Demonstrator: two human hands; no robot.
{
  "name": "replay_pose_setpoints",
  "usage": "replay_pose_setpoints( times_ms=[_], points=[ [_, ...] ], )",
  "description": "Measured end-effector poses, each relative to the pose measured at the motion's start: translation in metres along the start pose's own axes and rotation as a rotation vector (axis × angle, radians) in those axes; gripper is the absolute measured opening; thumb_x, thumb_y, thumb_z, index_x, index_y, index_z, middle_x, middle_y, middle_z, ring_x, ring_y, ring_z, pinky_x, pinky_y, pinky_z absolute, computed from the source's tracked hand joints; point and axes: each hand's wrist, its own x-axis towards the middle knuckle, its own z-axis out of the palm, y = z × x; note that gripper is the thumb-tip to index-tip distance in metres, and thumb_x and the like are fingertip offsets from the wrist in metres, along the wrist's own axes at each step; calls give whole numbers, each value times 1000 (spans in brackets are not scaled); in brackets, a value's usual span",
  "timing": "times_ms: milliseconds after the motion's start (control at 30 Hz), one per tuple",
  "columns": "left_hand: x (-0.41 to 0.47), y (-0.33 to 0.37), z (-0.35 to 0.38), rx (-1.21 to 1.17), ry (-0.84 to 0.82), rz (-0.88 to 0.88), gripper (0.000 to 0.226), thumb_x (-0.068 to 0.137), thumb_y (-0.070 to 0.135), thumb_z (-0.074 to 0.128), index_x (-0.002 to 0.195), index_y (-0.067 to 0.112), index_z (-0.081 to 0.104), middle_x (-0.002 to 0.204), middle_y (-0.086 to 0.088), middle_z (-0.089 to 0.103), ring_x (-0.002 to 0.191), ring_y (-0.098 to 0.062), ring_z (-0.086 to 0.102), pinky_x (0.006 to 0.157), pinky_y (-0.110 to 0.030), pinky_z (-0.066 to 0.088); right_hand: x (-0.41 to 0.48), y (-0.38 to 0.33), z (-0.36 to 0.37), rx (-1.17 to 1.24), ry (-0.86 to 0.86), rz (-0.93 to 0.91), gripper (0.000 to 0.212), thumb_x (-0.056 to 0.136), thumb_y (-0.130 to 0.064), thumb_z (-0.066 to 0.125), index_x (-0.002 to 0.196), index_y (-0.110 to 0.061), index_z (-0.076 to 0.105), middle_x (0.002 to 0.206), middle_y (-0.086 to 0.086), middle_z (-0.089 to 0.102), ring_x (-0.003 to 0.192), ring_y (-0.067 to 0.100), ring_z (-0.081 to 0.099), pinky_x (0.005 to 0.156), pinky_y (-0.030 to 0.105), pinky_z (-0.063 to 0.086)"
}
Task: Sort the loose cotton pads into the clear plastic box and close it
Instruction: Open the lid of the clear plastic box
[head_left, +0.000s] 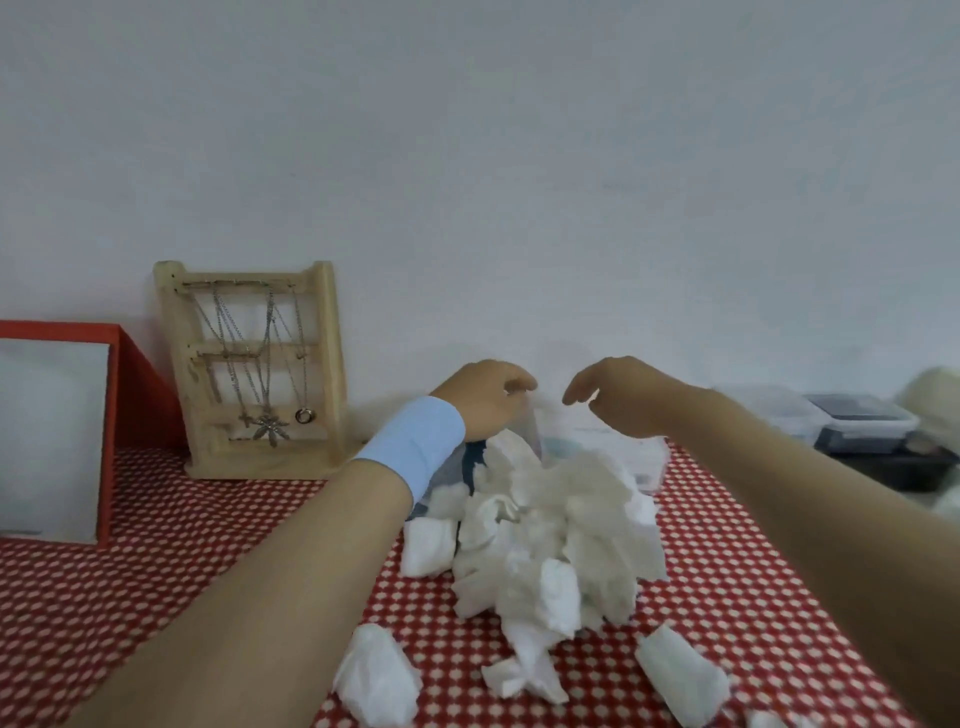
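A heap of loose white cotton pads (561, 530) lies on the red checked tablecloth, with single pads in front of it at the left (376, 680) and at the right (680, 680). Behind the heap stands the clear plastic box (631, 460), mostly hidden by the cotton. Its upright clear lid (531, 426) shows at the box's left end. My left hand (488, 397), with a pale blue wristband, pinches the lid's top edge. Just right of it, my right hand (618, 397) hovers over the box with its fingers curved, apart and holding nothing.
A wooden jewellery stand (254, 364) hung with necklaces leans against the wall at the back left. A red-framed panel (57, 431) stands at the far left. Clear lidded containers (857, 421) and a dark tray (893, 467) sit at the right.
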Motion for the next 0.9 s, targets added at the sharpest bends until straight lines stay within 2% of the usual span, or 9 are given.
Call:
replay_pose_setpoints(
  times_ms=[100,233,333,433,500,633,733,833,900],
  points=[
    [11,21,14,78,-110,8,37,104,24,48,139,26,59,146,4,54,132,-17,52,110,-32,39,-7,33,19,-49,-45,22,35,95,-16,65,127,-32,66,133,-4,60,118,16,57,103,31,45],
    [22,33,32,252,-266,-16,43,103,24,52,146,27,52,154,0,46,137,-22,47,108,-33,37,-8,55,46,-136,-84,-35,55,84,-30,76,136,-33,57,131,-3,51,122,21,54,99,34,47],
    [30,32,44,327,-308,-31,54,98,20,60,150,26,45,155,3,44,139,-21,46,110,-32,37,-8,61,56,-227,14,-91,54,86,-39,70,137,-34,53,126,-3,54,116,20,55,87,33,48],
    [38,29,52,361,-292,-18,60,95,12,64,150,25,45,152,2,46,136,-21,48,109,-32,40,-5,63,60,-342,100,-174,47,89,-41,64,134,-32,56,119,-4,59,104,20,61,78,32,49],
    [44,29,55,400,-279,8,59,93,9,64,148,25,48,148,0,47,133,-24,50,105,-33,43,-4,64,60,-369,110,-207,45,90,-43,61,133,-31,57,116,-5,61,97,20,64,71,30,43],
    [49,25,62,424,-231,32,55,90,7,64,141,26,56,139,0,48,125,-24,52,97,-31,44,-2,64,56,-390,110,-250,42,94,-44,54,133,-31,59,114,-5,64,96,20,64,72,27,38],
    [50,20,60,394,-209,52,54,90,10,65,142,24,56,140,1,48,129,-22,48,103,-30,41,0,67,55,-418,111,-270,36,95,-44,51,124,-27,65,103,-3,67,92,21,64,70,28,39],
    [50,17,59,384,-182,72,55,89,14,69,142,25,56,139,1,48,128,-22,49,104,-32,42,2,66,56,-471,130,-259,32,97,-42,49,109,-18,67,75,-5,53,75,22,56,65,30,36],
    [50,17,60,396,-165,83,56,87,13,72,140,24,57,135,1,49,124,-23,50,102,-35,44,4,63,55,-470,132,-248,34,98,-43,49,106,-14,64,69,-5,41,72,22,50,64,31,33]
  ],
)
